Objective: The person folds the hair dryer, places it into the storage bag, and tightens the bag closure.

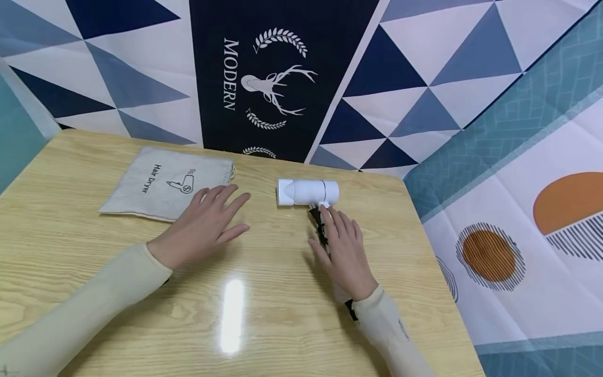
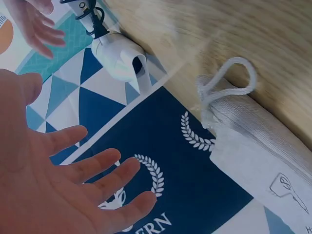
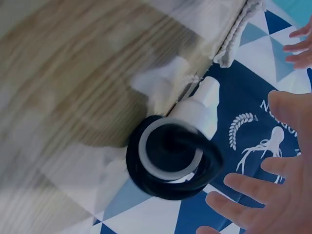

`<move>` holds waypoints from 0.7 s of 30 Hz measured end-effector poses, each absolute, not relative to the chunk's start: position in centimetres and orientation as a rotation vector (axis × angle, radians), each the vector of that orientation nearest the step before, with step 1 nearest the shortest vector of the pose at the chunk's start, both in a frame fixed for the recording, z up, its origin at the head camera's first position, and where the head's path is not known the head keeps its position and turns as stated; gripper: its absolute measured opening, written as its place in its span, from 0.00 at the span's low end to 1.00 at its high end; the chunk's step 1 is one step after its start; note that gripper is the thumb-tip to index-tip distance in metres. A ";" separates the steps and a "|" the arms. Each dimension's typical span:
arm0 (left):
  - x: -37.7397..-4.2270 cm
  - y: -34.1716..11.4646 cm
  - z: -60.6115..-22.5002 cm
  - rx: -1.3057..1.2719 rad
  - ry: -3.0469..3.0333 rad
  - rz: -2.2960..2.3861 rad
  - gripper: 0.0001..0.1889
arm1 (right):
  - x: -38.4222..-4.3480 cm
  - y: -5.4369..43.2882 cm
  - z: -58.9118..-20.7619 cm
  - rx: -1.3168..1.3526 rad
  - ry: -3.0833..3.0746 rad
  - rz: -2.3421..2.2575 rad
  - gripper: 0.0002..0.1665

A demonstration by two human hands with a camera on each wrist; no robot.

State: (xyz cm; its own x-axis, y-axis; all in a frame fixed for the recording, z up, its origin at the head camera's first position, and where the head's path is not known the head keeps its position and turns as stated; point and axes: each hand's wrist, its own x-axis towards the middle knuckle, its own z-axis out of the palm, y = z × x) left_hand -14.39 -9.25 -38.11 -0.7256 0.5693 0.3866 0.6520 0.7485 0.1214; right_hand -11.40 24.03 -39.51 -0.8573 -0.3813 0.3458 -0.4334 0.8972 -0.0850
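A white hair dryer (image 1: 303,192) lies on the table, its barrel sideways and its handle pointing toward the person. A black cord (image 1: 317,220) is wound round the handle; in the right wrist view the coiled cord (image 3: 212,161) stands large in front of the barrel. My right hand (image 1: 346,254) hovers beside the handle with spread, nearly straight fingers, partly covering it in the head view. My left hand (image 1: 200,225), fingers spread and holding nothing, is over the right lower corner of a grey cloth pouch (image 1: 127,191) printed "Hair Dryer". The pouch has a cord loop (image 2: 246,78).
The wooden table (image 1: 264,309) ends at the back against a patterned cloth (image 1: 278,21) with triangles and a deer print. Another patterned cloth (image 1: 532,293) hangs along the right side.
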 end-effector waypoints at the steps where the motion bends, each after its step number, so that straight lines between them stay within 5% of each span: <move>1: -14.5 -9.1 -38.1 -0.950 -2.617 -0.356 0.34 | -11.4 24.2 -39.5 0.600 -2.741 0.233 0.46; 21: -17.5 -6.1 -37.5 -1.007 -2.627 -0.425 0.32 | -12.6 25.9 -39.9 0.428 -2.813 0.277 0.38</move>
